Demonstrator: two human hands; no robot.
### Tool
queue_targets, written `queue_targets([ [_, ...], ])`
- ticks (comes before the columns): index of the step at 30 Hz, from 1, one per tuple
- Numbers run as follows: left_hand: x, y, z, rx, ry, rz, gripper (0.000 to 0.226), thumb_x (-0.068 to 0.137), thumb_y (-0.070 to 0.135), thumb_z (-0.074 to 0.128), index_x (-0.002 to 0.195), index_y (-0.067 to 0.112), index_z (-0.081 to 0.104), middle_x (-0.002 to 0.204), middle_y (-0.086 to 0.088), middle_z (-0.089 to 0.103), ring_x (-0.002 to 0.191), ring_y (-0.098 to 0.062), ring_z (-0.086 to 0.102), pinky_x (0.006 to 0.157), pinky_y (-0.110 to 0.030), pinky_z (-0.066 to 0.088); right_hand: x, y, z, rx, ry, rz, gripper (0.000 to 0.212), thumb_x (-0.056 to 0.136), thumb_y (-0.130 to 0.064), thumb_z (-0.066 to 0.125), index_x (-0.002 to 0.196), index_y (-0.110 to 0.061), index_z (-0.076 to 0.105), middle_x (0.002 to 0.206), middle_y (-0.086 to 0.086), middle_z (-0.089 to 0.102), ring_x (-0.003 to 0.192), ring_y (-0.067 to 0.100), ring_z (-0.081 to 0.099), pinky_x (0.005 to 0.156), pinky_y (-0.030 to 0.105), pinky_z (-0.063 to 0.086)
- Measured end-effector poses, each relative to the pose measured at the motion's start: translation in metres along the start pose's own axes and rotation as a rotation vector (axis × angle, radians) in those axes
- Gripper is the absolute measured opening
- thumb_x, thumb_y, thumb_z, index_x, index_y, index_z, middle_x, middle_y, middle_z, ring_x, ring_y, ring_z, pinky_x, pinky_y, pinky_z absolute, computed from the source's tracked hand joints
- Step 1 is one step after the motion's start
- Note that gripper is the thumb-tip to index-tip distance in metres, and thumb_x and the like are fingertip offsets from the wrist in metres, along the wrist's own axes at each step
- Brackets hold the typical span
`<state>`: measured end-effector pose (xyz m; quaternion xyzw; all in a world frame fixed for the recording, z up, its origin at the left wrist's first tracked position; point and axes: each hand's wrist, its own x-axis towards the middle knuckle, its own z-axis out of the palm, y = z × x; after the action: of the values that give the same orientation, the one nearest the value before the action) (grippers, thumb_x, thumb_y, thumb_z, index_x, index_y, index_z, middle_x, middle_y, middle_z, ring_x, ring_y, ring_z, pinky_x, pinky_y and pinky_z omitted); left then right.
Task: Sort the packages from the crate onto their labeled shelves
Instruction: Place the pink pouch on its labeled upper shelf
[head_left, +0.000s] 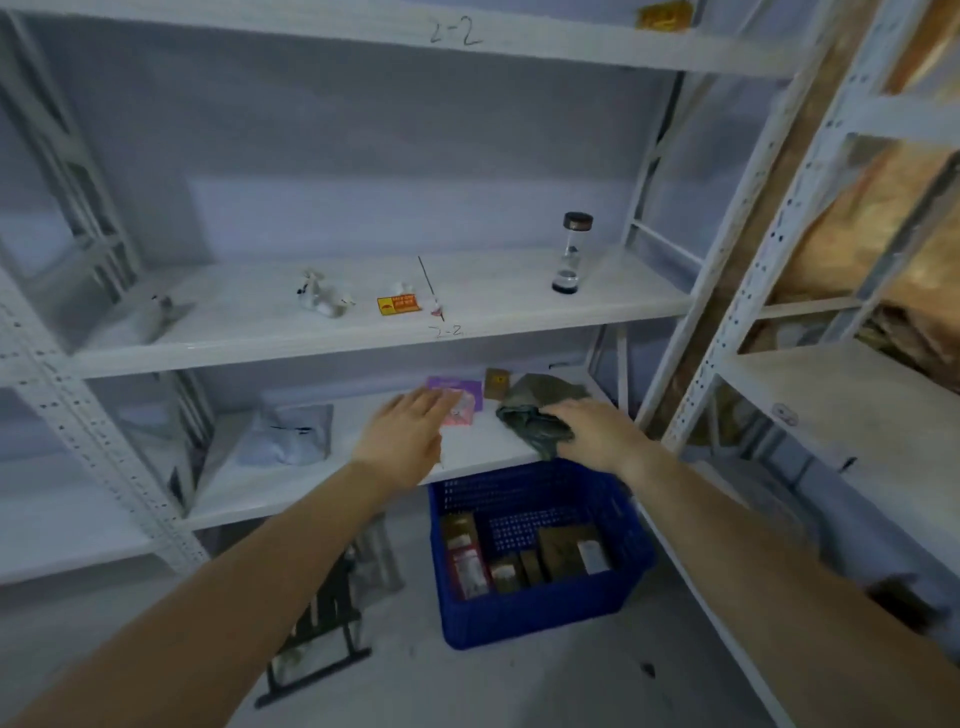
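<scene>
Right hand (587, 431) grips the grey-green package (535, 415) at the lower shelf (363, 493) front edge; it could slide off. Left hand (405, 431) is spread flat, holding nothing.

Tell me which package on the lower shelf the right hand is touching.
The dark green bag, crumpled at the shelf's right end under the right hand. The pink packet lies by the left hand; the grey bag lies apart.

The lower shelf (363, 499) carries a grey-green bag (540, 415), pink packet (460, 397) and pale pouch (291, 434); the blue crate (540, 618) sits on the floor (467, 686).
</scene>
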<state>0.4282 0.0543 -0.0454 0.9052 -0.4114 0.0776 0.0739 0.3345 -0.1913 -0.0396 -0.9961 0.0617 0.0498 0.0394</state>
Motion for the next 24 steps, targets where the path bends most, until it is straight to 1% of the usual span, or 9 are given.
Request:
queue_targets([
  [4,0.062,-0.022,0.043,0.005,-0.066,-0.071,0.058,0.097,0.024,0.038,0.149,0.024,0.013,0.155,0.001,0.02,0.143,-0.017,0.017,0.115,-0.03,0.011,0.072,0.031,0.032,0.029,-0.083,-0.014,0.051,0.091,-0.026,0.054,0.14,-0.022,0.042,0.145,0.001,0.043,0.128,0.023,0.041,0.097,0.032,0.039],
  [7,0.092,-0.035,0.087,-0.01,-0.108,-0.103,0.057,0.098,0.021,0.037,0.149,0.025,0.012,0.156,0.002,0.018,0.143,-0.015,0.014,0.116,-0.029,0.009,0.116,0.051,0.061,0.062,-0.062,0.008,0.052,0.091,-0.025,0.054,0.141,-0.022,0.042,0.143,0.001,0.045,0.128,0.022,0.043,0.1,0.035,0.041],
  [11,0.119,-0.053,0.153,-0.011,-0.212,-0.119,0.058,0.097,0.019,0.037,0.149,0.025,0.012,0.156,0.0,0.017,0.144,-0.016,0.013,0.116,-0.03,0.008,0.157,0.064,0.113,0.117,-0.054,0.023,0.046,0.091,-0.021,0.051,0.137,-0.02,0.047,0.137,-0.001,0.051,0.123,0.018,0.046,0.096,0.03,0.04],
  [16,0.153,-0.072,0.262,0.019,-0.336,-0.005,0.058,0.098,0.018,0.034,0.15,0.021,0.008,0.157,-0.003,0.013,0.144,-0.019,0.009,0.117,-0.032,0.007,0.206,0.076,0.207,0.196,-0.137,0.043,0.045,0.096,-0.018,0.045,0.141,-0.022,0.041,0.144,-0.002,0.043,0.131,0.017,0.037,0.106,0.031,0.033],
  [19,0.167,-0.075,0.345,0.062,-0.426,0.064,0.059,0.098,0.015,0.036,0.15,0.018,0.008,0.157,-0.004,0.011,0.145,-0.02,0.008,0.116,-0.033,0.009,0.231,0.086,0.281,0.16,-0.211,0.024,0.046,0.098,-0.016,0.041,0.143,-0.022,0.037,0.148,-0.001,0.038,0.136,0.018,0.033,0.112,0.031,0.027],
  [21,0.169,-0.072,0.404,0.061,-0.458,0.094,0.059,0.095,0.011,0.042,0.149,0.015,0.016,0.156,-0.007,0.017,0.144,-0.023,0.015,0.116,-0.034,0.014,0.247,0.097,0.332,0.127,-0.259,0.013,0.046,0.098,-0.015,0.041,0.144,-0.02,0.036,0.149,0.001,0.036,0.137,0.018,0.032,0.113,0.032,0.025],
  [22,0.168,-0.071,0.432,0.065,-0.478,0.12,0.061,0.091,0.009,0.05,0.146,0.013,0.026,0.152,-0.009,0.027,0.141,-0.025,0.024,0.114,-0.035,0.02,0.255,0.103,0.358,0.114,-0.269,0.012,0.046,0.098,-0.015,0.041,0.144,-0.02,0.036,0.149,0.002,0.037,0.136,0.019,0.033,0.113,0.033,0.027],
  [23,0.165,-0.071,0.461,0.063,-0.505,0.126,0.064,0.08,0.008,0.065,0.139,0.012,0.041,0.145,-0.011,0.041,0.134,-0.026,0.038,0.109,-0.036,0.032,0.262,0.108,0.384,0.106,-0.27,0.021,0.045,0.098,-0.014,0.04,0.143,-0.019,0.036,0.147,0.003,0.039,0.134,0.02,0.035,0.111,0.034,0.029],
  [24,0.164,-0.073,0.492,0.032,-0.49,0.117,0.068,0.062,0.007,0.079,0.127,0.013,0.057,0.131,-0.01,0.057,0.122,-0.026,0.053,0.098,-0.035,0.045,0.269,0.113,0.411,0.099,-0.272,0.027,0.045,0.098,-0.013,0.04,0.142,-0.019,0.037,0.145,0.003,0.041,0.132,0.021,0.037,0.11,0.035,0.031],
])
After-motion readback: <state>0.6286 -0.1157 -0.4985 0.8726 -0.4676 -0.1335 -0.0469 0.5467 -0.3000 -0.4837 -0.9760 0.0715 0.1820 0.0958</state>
